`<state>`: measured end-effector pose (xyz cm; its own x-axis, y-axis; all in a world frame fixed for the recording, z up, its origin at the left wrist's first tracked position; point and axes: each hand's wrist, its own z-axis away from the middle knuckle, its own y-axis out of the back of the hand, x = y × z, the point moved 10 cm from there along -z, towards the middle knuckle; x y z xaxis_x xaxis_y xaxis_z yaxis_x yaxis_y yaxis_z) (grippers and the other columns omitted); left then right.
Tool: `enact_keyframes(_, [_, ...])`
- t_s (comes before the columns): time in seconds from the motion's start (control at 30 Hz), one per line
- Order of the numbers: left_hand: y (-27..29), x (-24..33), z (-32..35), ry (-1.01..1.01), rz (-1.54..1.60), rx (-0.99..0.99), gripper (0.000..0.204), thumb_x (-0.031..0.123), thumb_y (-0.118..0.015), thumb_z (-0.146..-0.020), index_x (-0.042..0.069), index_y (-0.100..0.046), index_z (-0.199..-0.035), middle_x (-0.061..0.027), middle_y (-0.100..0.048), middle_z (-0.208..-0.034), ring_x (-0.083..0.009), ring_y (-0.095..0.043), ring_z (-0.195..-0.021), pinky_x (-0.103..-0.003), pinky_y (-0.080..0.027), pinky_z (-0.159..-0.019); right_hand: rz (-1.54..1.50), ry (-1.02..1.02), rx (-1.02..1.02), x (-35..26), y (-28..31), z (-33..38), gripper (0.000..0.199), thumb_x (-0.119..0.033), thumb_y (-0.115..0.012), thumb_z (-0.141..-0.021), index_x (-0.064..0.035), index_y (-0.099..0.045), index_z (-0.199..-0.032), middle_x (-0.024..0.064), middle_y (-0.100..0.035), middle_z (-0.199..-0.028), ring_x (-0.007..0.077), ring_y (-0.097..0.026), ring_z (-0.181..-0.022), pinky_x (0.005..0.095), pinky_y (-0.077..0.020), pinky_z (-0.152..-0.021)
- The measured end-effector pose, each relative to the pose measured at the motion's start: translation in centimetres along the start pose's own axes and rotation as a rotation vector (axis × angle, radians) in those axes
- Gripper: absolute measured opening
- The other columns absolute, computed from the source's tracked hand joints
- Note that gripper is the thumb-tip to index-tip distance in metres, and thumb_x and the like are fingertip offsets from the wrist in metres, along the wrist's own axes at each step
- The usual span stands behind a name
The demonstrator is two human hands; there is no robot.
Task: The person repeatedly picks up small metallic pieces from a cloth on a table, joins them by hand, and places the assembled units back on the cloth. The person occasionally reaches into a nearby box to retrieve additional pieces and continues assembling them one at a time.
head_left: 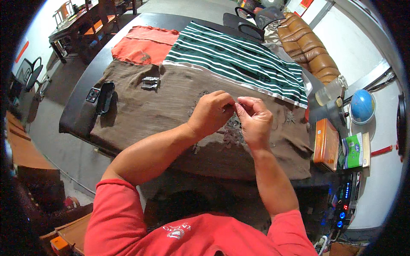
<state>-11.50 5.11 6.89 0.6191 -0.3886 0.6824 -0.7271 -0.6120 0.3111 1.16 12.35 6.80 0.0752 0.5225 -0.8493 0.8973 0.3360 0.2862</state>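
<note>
My left hand [211,112] and my right hand [255,119] meet above a brown cloth [162,106] spread over a dark table [79,102]. The fingertips of both hands pinch together on something small between them; it is too small to make out. Just under my hands a pile of small dark metal pieces [232,130] lies on the cloth. More loose pieces [290,117] lie to the right of my right hand.
A green-and-white striped cloth [235,55] and an orange cloth [143,45] cover the far side. A small metal part [150,82] and a black case [104,97] lie at the left. An orange box [326,143], a green packet [353,149], a blue globe [362,106] and a brown sofa [309,47] stand at the right.
</note>
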Motion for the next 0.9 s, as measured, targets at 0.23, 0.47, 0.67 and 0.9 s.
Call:
enact_keyframes(0.23, [-0.3, -0.2, 0.2, 0.01, 0.007, 0.044, 0.011, 0.004, -0.072, -0.074, 0.003, -0.067, -0.083, -0.0152, -0.065, -0.08, -0.0357, -0.065, -0.075, -0.04, -0.053, -0.064, 0.088, 0.095, -0.036, -1.2, -0.1, -0.3, 0.016, 0.001, -0.075, -0.078, -0.0016, -0.072, -0.094, 0.0084, -0.069, -0.092, 0.0169, -0.068, -0.081, 0.0284, -0.0551, -0.073])
enact_keyframes(0.47, [-1.1, -0.9, 0.1, 0.111, 0.19, -0.016, 0.015, 0.007, -0.075, -0.077, 0.003, -0.07, -0.091, -0.0147, -0.066, -0.088, -0.0303, -0.067, -0.076, -0.037, -0.054, -0.067, 0.184, 0.168, -0.02, -0.5, 2.2, -0.8, 0.014, 0.001, -0.074, -0.078, -0.002, -0.072, -0.091, 0.0093, -0.069, -0.092, 0.0183, -0.068, -0.08, 0.0288, -0.0556, -0.072])
enact_keyframes(0.67, [1.3, -7.1, -1.9, 0.332, -0.618, -0.297, 0.017, 0.016, -0.063, -0.088, 0.006, -0.072, -0.099, -0.0143, -0.068, -0.091, -0.0335, -0.067, -0.081, -0.04, -0.051, -0.068, 0.186, 0.096, 0.155, 3.1, 8.4, -1.6, 0.01, -0.002, -0.076, -0.079, -0.0034, -0.072, -0.088, 0.0041, -0.068, -0.087, 0.0106, -0.063, -0.073, 0.0248, -0.0515, -0.067])
enact_keyframes(0.9, [1.3, -8.5, -1.6, 0.188, -0.887, -0.237, 0.039, 0.024, -0.057, -0.091, 0.01, -0.062, -0.128, -0.0154, -0.044, -0.148, -0.0358, -0.038, -0.139, -0.053, -0.028, -0.112, 0.008, 0.011, 0.254, 7.3, 12.6, -2.2, 0.01, -0.008, -0.076, -0.083, -0.0021, -0.072, -0.09, -0.0014, -0.067, -0.074, 0.0045, -0.056, -0.063, 0.0218, -0.0475, -0.06])
